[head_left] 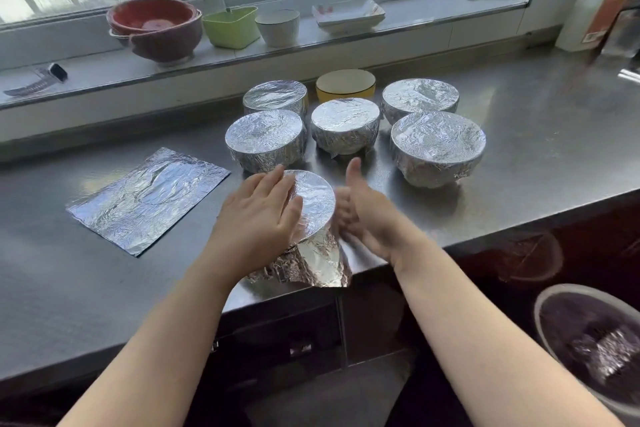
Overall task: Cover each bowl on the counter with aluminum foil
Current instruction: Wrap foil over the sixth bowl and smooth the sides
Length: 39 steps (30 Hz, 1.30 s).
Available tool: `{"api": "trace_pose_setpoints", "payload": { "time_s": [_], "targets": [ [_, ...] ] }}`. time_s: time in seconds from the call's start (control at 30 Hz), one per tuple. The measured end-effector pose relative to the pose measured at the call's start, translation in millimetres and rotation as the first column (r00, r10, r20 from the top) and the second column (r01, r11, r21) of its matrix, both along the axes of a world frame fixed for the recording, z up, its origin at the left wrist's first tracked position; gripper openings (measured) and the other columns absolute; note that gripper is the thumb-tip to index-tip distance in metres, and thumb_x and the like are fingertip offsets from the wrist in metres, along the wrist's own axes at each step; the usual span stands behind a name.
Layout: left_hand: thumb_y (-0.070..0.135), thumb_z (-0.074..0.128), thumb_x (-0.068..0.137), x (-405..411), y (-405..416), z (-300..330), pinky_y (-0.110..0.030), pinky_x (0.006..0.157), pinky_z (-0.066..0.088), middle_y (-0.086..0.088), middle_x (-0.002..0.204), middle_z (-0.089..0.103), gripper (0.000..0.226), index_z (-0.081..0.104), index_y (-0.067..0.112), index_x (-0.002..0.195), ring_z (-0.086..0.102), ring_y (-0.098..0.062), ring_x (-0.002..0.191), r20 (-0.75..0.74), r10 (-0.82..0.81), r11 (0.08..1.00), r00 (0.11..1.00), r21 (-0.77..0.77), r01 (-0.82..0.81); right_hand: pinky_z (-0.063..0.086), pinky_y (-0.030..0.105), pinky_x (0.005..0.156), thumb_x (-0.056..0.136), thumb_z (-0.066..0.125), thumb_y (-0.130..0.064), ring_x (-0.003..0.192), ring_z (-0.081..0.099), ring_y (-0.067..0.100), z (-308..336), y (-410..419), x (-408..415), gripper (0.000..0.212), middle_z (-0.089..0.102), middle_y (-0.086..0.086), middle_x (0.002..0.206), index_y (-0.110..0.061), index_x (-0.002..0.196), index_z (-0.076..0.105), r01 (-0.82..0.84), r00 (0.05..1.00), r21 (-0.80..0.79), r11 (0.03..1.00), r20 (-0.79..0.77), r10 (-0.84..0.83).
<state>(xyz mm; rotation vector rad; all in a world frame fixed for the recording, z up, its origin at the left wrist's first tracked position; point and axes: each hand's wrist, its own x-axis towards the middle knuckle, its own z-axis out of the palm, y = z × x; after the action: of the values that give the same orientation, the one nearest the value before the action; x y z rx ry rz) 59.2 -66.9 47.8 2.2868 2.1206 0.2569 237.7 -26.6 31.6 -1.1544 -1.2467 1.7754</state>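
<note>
A bowl under a foil sheet point(313, 204) stands near the counter's front edge, its foil hanging loose and crumpled at the front. My left hand point(258, 211) lies flat on the bowl's left side and top. My right hand point(363, 210) presses the foil at its right side, thumb raised. Behind stand several foil-wrapped bowls point(265, 140) point(344, 130) point(437, 147) point(419, 99) point(275, 97). One yellow bowl point(345, 82) at the back has no foil on it. A flat spare foil sheet point(149, 199) lies to the left.
On the windowsill sit stacked red bowls point(156, 28), a green container point(230, 26), a white cup point(277, 27), white dishes point(348, 14) and a watch point(38, 80). The steel counter point(536, 135) ends close behind the near bowl. A bin point(595, 340) with foil scraps is at lower right.
</note>
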Motion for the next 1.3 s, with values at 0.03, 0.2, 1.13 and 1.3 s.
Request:
{"api": "trace_pose_setpoints", "payload": {
  "time_s": [0.03, 0.2, 1.13, 1.3],
  "targets": [
    [0.061, 0.001, 0.088, 4.6, -1.5, 0.0, -0.04, 0.12, 0.012, 0.008, 0.163, 0.011, 0.075, 0.02, 0.03, 0.154, 0.009, -0.015, 0.148, 0.01, 0.032, 0.999, 0.999, -0.008, -0.032, 0.047, 0.029, 0.075, 0.089, 0.025, -0.076, 0.086, 0.063, 0.028, 7.7, 4.4, 7.7, 0.083, 0.059, 0.028, 0.097, -0.003, 0.103, 0.061, 0.066, 0.996, 0.039, 0.997, 0.049, -0.068],
    [0.051, 0.014, 0.1, 19.0, -5.7, 0.6, -0.04, 0.12, 0.013, 0.005, 0.164, 0.011, 0.059, 0.02, 0.028, 0.155, 0.009, -0.017, 0.149, 0.026, 0.114, 0.993, 0.993, -0.006, -0.114, 0.033, 0.026, 0.111, 0.106, 0.027, -0.04, 0.121, 0.05, 0.008, 27.8, -10.3, 7.9, 0.05, 0.056, -0.017, 0.118, -0.01, 0.143, 0.043, 0.351, 0.936, 0.285, 0.892, -0.071, -0.346],
    [0.048, 0.008, 0.09, 23.1, -7.9, 3.2, -0.036, 0.118, 0.013, 0.007, 0.163, 0.013, 0.068, 0.021, 0.03, 0.154, 0.01, -0.014, 0.147, 0.036, 0.133, 0.991, 0.99, 0.007, -0.133, 0.013, 0.045, 0.122, 0.103, 0.017, -0.05, 0.151, 0.013, 0.024, -48.0, -53.1, -50.5, 0.07, 0.017, 0.016, 0.161, 0.001, 0.151, 0.023, 0.225, 0.805, 0.865, 0.449, 0.095, -0.586],
    [0.048, 0.007, 0.087, 23.8, -7.9, 2.9, -0.038, 0.118, 0.014, 0.007, 0.163, 0.014, 0.072, 0.022, 0.029, 0.154, 0.011, -0.015, 0.147, 0.035, 0.143, 0.99, 0.989, 0.001, -0.143, 0.01, 0.027, 0.121, 0.095, 0.013, -0.066, 0.15, 0.009, 0.012, -49.1, -58.4, -50.3, 0.084, 0.014, 0.009, 0.163, -0.006, 0.154, 0.013, 0.244, 0.834, 0.746, 0.619, 0.163, -0.526]
  ]
}}
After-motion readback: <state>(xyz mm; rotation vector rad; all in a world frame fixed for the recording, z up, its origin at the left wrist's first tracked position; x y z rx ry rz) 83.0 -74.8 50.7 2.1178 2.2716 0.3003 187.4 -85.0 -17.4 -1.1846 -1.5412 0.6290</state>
